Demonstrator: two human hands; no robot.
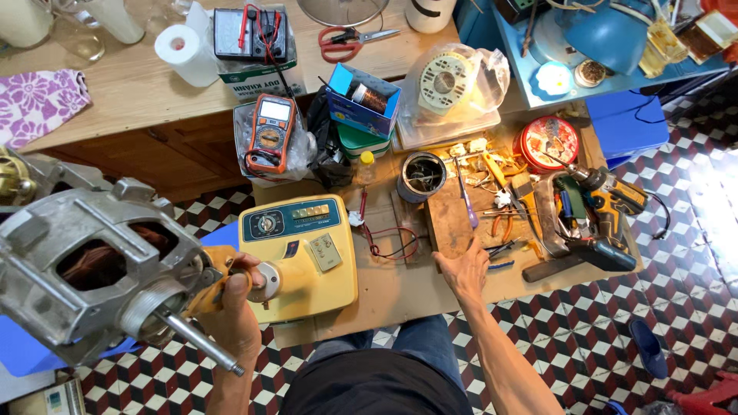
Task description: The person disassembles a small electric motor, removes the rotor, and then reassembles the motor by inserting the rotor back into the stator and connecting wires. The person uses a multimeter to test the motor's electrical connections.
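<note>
My left hand [234, 307] grips a large grey metal electric motor [84, 269] at the lower left, lifted and tilted, its steel shaft [201, 343] pointing toward me. Copper windings show through the housing openings. My right hand [463, 269] rests flat on the low work board, fingers apart, holding nothing, just below a wooden block [453, 211] with a purple-handled screwdriver [466, 204] lying on it. A yellow appliance base with a dial panel [300, 257] lies between my two hands.
An orange multimeter [270, 132], a dark tin can [422, 175], pliers and small tools, a cordless drill [603, 204] and a red round tin [546, 142] crowd the board. A wooden cabinet [115, 92] stands behind it. The floor is checkered tile.
</note>
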